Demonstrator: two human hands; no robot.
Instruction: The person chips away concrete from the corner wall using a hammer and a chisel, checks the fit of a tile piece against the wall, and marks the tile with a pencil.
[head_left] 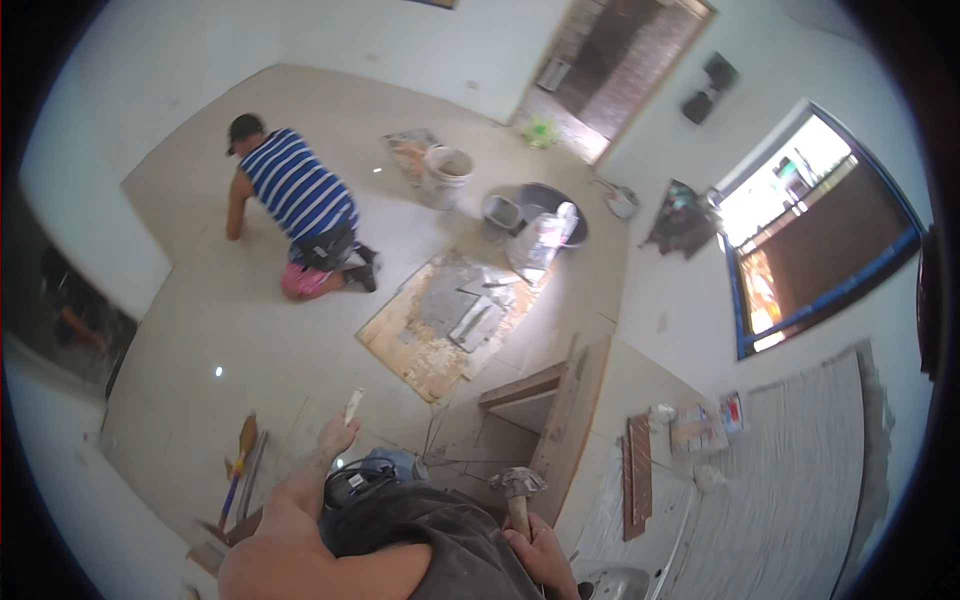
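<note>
My left hand (339,436) is stretched out over the tiled floor, its fingers closed on a short pale stick-like piece (354,404) that points away from me. Close to my body at the lower right, my right hand (538,553) is wrapped round the handle of a mallet (518,484), whose dusty head is up. Beyond my hands, a mortar-stained board (400,337) lies on the floor with grey pieces on it.
A person (298,190) in a striped top kneels on the floor at the left. A bucket (447,178), a dark tub (578,228) and a bag (540,242) stand beyond the board. A wooden-edged counter (590,410) is at my right; tools (238,465) lie at the lower left.
</note>
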